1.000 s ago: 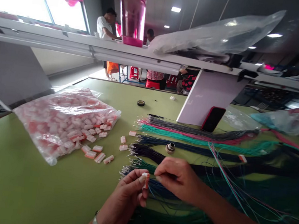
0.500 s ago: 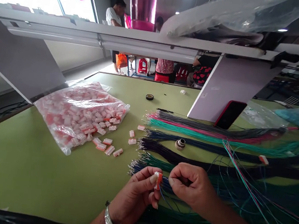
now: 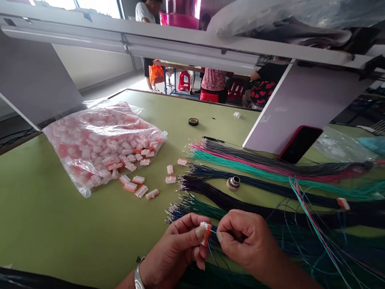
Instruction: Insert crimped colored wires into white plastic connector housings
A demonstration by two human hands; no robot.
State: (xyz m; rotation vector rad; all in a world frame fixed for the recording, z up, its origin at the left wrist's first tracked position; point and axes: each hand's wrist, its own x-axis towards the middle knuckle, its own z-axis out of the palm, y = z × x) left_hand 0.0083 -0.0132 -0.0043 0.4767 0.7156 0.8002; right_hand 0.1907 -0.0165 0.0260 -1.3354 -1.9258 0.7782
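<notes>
Orange-white connector [image 3: 206,233] gripped by left hand [image 3: 173,254]; right hand [image 3: 246,241] pinched shut beside it, hold on thin blue wires [image 3: 213,253] unclear; connector could be dropped if grip slackens.

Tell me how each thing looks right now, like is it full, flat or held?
left hand, holding the connector
orange-and-white connector, gripped between fingers
right hand, fingers pinched together beside the connector
plastic bag, full of connectors
loose connectors, scattered
electrical tape roll, lying flat
phone, screen dark, tilted
wire bundles, spread side by side
</notes>
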